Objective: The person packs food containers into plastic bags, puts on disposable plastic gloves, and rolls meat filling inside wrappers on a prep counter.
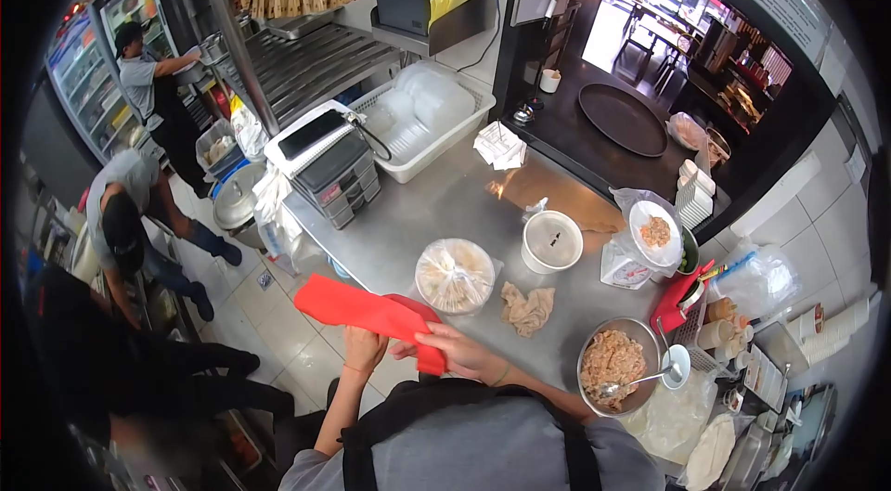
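Observation:
A flat red piece that looks like a folded bag [357, 306] is held in front of my body, just off the counter's near edge. My left hand [364, 348] is closed at its lower edge. My right hand [457, 351] pinches its right end, thumb on top, where a flap hangs down. Just beyond it, a round container in a knotted clear plastic bag [455, 275] sits on the steel counter [399, 245]. A crumpled tan cloth [527, 308] lies to the right of that container, near a lidded white tub [552, 241].
At right are a steel bowl of raw minced meat [613, 359] with a spoon and a scale bearing a meat plate [655, 233]. A white basket [408, 152] and dark drawer unit [336, 177] stand at the back left. Co-workers [125, 213] are on the left.

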Tool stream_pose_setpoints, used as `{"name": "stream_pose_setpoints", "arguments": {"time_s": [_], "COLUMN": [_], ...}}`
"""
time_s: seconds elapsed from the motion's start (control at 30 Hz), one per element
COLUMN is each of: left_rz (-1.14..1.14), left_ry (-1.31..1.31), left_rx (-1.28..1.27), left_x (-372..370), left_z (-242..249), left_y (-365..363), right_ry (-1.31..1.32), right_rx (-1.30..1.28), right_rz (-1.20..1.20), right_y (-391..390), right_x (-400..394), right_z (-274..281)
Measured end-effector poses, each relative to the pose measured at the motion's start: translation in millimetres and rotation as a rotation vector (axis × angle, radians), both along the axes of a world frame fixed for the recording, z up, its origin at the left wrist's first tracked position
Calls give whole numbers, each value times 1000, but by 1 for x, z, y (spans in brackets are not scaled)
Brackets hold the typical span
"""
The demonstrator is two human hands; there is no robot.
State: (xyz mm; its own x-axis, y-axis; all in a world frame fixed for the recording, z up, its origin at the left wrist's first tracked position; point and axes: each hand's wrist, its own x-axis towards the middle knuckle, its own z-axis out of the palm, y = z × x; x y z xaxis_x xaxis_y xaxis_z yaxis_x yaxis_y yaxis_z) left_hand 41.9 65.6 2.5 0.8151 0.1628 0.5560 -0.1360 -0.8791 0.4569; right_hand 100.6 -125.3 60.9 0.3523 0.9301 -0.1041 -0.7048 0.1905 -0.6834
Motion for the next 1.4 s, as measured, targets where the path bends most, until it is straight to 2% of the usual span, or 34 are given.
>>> {"name": "stream_pose_setpoints", "arguments": {"time_s": [0.13,0.17,0.27,0.3,0.4,0.43,0.5,0.6,0.73,0.83,0.97,1.07,1.17,1.23,1.27,1.3,1.4], "left_rz": [33,76,84,63,-6,-57,-73,-150,-262,-275,-224,-245,-344,-399,-335,-269,-165], "left_ry": [32,8,103,97,155,90,118,174,223,172,297,269,182,175,188,202,56], "left_rx": [-58,-184,-508,-702,-824,-1031,-1084,-1145,-1165,-1183,-1151,-1115,-1040,-908,-1022,-1134,-1142], "left_x": [17,23,36,43,52,59,67,76,85,86,83,84,95,100,100,98,107], "left_z": [21,25,50,47,55,74,68,52,37,40,64,60,39,41,46,54,50], "left_y": [25,30,45,50,60,42,42,37,25,12,9,2,-9,-25,-32,-38,-37], "right_ry": [192,105,120,150,153,173,212,134,-137,-101,38,21,-1278,-1168,-1105,-1074,-946], "right_rx": [-305,-433,-343,-311,-299,-304,-310,-369,-472,-374,-275,-242,-713,-452,-326,-249,-284], "right_rz": [-258,-339,-355,-364,-298,-288,-279,-344,-391,-444,-519,-737,-1015,-803,-698,-728,-849], "right_y": [-24,-29,-37,-36,-33,-33,-33,-34,-38,-42,-46,-31,-6,4,7,7,-18], "right_x": [15,15,30,35,50,54,60,66,75,92,109,103,81,72,69,74,90], "right_z": [-38,-40,-52,-53,-62,-59,-49,-44,-52,-63,-53,-38,-8,3,6,5,10]}}
